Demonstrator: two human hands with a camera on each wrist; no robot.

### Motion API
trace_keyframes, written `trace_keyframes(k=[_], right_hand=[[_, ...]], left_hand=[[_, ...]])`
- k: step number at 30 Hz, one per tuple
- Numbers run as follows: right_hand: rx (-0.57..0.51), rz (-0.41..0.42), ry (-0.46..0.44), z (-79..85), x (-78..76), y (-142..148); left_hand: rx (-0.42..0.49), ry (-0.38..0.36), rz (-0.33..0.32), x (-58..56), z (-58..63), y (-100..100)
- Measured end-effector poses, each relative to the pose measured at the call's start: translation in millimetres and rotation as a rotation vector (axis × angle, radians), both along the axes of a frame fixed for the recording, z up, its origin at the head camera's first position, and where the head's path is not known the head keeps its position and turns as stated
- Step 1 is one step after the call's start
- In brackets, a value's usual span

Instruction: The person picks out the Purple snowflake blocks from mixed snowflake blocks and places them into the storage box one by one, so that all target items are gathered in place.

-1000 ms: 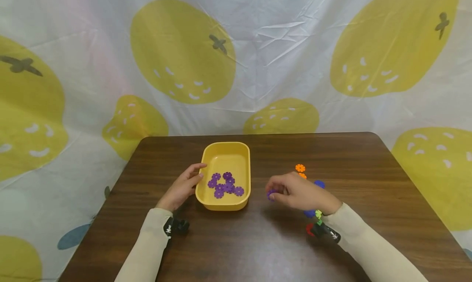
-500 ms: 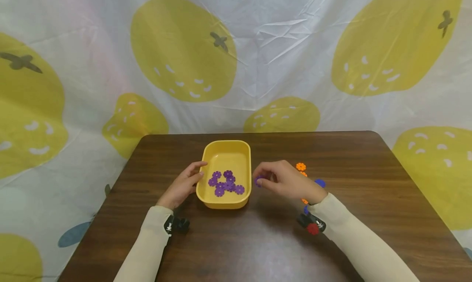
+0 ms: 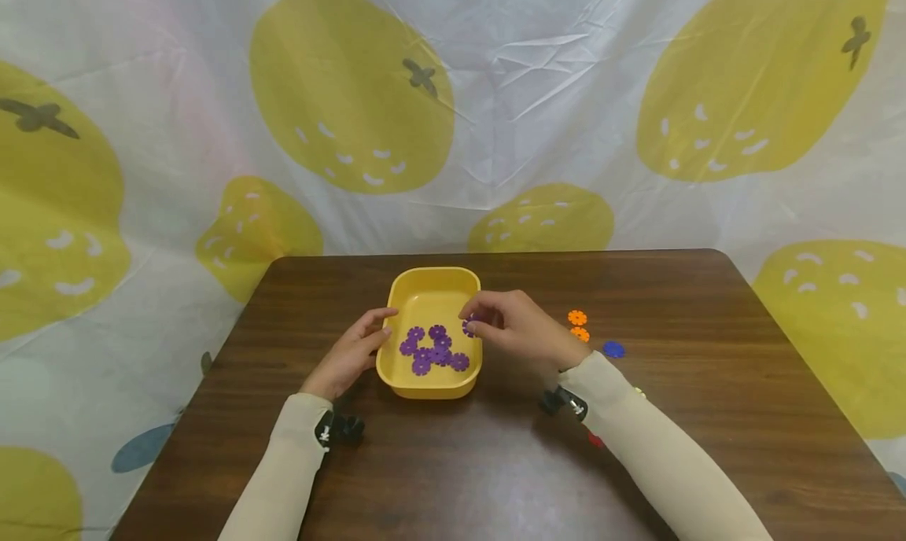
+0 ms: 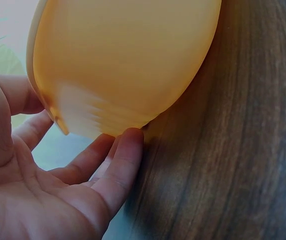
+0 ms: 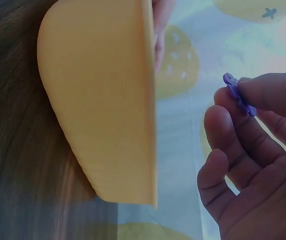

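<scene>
A yellow plastic bin (image 3: pixel 432 391) sits on the table with several purple snowflake discs (image 3: pixel 439 355) lying on its floor. My left hand (image 3: pixel 348 354) holds its left side, thumb and index finger over the rim, other fingers against the outer wall in the left wrist view. Between the thumb and index finger of my right hand (image 3: pixel 520 329) is one more purple snowflake disc (image 5: pixel 238 95), pinched on edge. That hand hangs over the bin's right rim, and in the right wrist view the disc stands higher than the rim.
Right of the bin lie two orange discs (image 3: pixel 577 318) and a blue disc (image 3: pixel 613 350). A red disc (image 3: pixel 594 439) and a yellow-green one (image 3: pixel 640 391) show partly behind the right sleeve. A lemon-print curtain (image 3: pixel 495 132) hangs behind the dark wooden table (image 3: pixel 453 478).
My right hand has carried the pinched purple disc left and up, from the table beside the bin to above its right rim. The left hand has stayed at the bin.
</scene>
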State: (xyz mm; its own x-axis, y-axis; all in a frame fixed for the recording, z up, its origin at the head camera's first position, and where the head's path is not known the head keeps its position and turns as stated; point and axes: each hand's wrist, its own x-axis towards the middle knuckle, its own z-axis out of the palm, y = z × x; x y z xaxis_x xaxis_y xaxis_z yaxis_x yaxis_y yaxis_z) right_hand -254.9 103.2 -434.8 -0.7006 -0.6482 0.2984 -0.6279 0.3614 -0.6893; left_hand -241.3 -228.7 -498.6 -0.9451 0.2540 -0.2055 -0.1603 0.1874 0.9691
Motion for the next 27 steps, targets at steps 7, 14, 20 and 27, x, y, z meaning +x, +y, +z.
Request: trace_keyframes(k=[7,14,20,27], right_hand=[[0.022,-0.003,0.019,-13.7,-18.6,-24],[0.039,0.026,0.022,-21.5,-25.9,-43],[0.065,0.045,0.027,-29.8,-27.5,-52],[0.076,0.016,0.044,-31.3,-30.6,-51]], left_hand=[[0.003,-0.005,-0.001,-0.3,-2.0,0],[0.0,-0.01,-0.003,-0.7,-3.8,-1],[0.01,-0.014,-0.005,-0.2,-5.5,-1],[0.004,-0.011,-0.006,0.0,-2.9,-1]])
